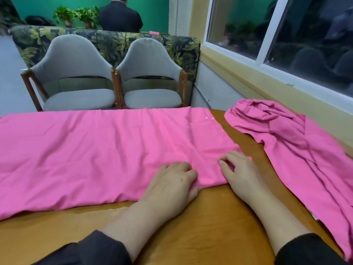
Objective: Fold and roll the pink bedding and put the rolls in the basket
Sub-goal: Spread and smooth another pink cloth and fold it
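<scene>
Plainly, both hands, left hand and right hand, grip unlabelled pink sheet.

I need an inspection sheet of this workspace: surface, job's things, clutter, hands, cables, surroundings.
Surface: wooden table, mostly covered by cloth.
Job's things: flat pink sheet spread across the table; crumpled pink sheet at the right; no basket seen.
Clutter: nothing seen.
Hands: left hand and right hand rest on the flat sheet's near right corner, fingers curled into the cloth.
Cables: nothing seen.
Surroundings: two grey chairs, leaf-print sofa, window, a person facing away.
</scene>
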### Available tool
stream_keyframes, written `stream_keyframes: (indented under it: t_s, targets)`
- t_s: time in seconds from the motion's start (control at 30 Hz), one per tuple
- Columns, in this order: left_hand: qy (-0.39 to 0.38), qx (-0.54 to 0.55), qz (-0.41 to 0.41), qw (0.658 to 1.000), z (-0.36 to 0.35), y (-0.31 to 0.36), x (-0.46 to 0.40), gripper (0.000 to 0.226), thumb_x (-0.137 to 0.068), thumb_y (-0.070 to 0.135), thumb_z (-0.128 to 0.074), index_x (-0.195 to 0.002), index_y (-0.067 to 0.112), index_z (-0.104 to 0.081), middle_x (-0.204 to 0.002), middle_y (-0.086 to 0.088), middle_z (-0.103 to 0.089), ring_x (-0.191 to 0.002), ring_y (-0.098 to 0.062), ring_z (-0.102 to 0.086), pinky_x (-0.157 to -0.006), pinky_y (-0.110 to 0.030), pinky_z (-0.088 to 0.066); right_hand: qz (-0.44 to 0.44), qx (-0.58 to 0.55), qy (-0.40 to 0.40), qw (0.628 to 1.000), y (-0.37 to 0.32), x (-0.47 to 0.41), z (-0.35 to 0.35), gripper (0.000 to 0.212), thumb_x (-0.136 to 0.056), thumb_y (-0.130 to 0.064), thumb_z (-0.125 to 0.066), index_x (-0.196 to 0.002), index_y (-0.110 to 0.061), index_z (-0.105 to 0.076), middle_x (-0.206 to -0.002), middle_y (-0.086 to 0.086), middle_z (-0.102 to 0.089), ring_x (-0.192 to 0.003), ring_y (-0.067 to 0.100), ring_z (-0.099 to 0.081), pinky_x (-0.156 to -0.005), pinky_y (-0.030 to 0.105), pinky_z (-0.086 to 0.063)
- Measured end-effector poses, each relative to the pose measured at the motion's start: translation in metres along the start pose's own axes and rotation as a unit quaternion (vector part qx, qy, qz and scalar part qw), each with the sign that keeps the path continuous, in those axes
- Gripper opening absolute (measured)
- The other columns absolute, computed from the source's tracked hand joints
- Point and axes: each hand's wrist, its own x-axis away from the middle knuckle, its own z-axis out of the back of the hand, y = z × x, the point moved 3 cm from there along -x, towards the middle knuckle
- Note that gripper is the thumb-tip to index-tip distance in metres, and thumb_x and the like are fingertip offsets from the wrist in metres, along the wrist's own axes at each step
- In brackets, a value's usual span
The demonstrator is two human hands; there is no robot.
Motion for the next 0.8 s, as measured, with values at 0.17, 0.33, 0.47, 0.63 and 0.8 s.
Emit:
stream_keyframes:
  t_s: [0.17,0.33,0.47,0.63,0.8]
  targets:
    - [0.014,0.030,-0.004,0.999,-0.003,0.004,-0.003,0.028,-0.093,0.044,-0.041,-0.085,0.025,-0.060,-0.103,0.010,-0.063,-0.092,-0.019,-0.061,-0.080,-0.040,-0.049,-0.102,0.037,0.048,0.993,0.034,-0.015,0.013,0.026,-0.092,-0.019,-0.064,-0.116,-0.012,-0.070,-0.116,0.005,-0.064,-0.106,0.028,-0.059,-0.096,0.047,-0.048]
    - [0.050,0.088,0.019,0.995,0.012,0.005,-0.031,0.034,-0.095,0.052,-0.040,-0.108,0.030,-0.062,-0.107,0.011,-0.064,-0.100,-0.015,-0.060,-0.086,-0.039,-0.048,-0.105,0.010,0.041,0.994,0.035,-0.023,0.017,0.039,-0.089,-0.016,-0.063,-0.128,-0.016,-0.065,-0.124,0.003,-0.067,-0.116,0.024,-0.059,-0.102,0.047,-0.045]
    - [0.048,0.115,0.035,0.992,0.003,0.015,-0.060,0.031,-0.096,0.046,-0.052,-0.122,0.030,-0.062,-0.117,0.011,-0.063,-0.109,-0.015,-0.058,-0.094,-0.040,-0.044,-0.081,-0.202,0.050,0.975,0.028,-0.021,0.029,0.030,-0.092,-0.012,-0.064,-0.106,-0.038,-0.069,-0.103,-0.011,-0.069,-0.097,0.007,-0.063,-0.091,0.027,-0.049]
    - [0.009,0.080,0.067,0.994,-0.007,0.021,-0.096,0.058,-0.101,0.041,-0.047,-0.154,0.038,-0.025,-0.141,0.009,-0.052,-0.123,-0.020,-0.051,-0.097,-0.046,-0.040,-0.075,-0.329,-0.014,0.941,0.028,-0.016,0.035,0.041,-0.096,0.001,-0.053,-0.106,-0.035,-0.069,-0.106,-0.011,-0.072,-0.099,0.015,-0.066,-0.080,0.027,-0.050]
    - [-0.016,0.095,0.004,0.995,-0.002,0.030,-0.121,0.018,-0.098,0.025,-0.051,-0.113,0.026,-0.060,-0.099,-0.002,-0.063,-0.097,-0.029,-0.060,-0.079,-0.041,-0.046,-0.105,-0.392,0.006,0.914,0.035,-0.017,0.042,0.035,-0.098,-0.004,-0.047,-0.104,-0.027,-0.072,-0.109,-0.006,-0.073,-0.101,0.011,-0.066,-0.085,0.028,-0.049]
